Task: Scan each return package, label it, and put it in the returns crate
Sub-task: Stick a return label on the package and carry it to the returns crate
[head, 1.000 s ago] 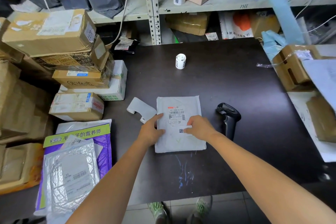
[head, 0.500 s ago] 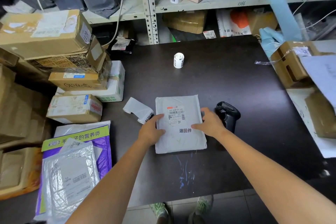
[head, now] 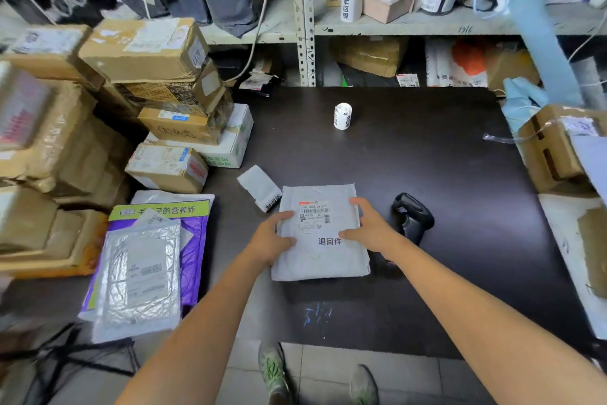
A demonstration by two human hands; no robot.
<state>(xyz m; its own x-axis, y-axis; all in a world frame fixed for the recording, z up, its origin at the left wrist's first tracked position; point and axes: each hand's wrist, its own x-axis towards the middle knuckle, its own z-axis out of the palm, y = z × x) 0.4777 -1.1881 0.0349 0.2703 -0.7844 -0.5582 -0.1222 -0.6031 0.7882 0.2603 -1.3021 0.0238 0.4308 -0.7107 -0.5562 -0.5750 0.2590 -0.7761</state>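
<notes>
A grey-white mailer package [head: 323, 260] lies on the dark table [head: 427, 158], close to its front edge. The package carries a barcode shipping label and, below it, a printed return label [head: 329, 241]. My left hand [head: 271, 238] grips the package's left edge, thumb on top. On the right edge my right hand [head: 369, 227] grips it too, thumb near the return label. A black handheld scanner [head: 412, 217] lies just right of my right hand. A loose label strip [head: 259, 187] lies at the package's upper left. No crate can be made out.
A white label roll [head: 342, 115] stands further back on the table. Cardboard boxes [head: 164, 168] are stacked at the left, with plastic mailers [head: 144, 273] in front of them. An open carton [head: 555, 148] sits at the right edge. Shelves with parcels [head: 371, 54] stand behind.
My right hand left the middle of the package, uncovering the return label, and moved to the right edge. My left hand stays on the left edge.
</notes>
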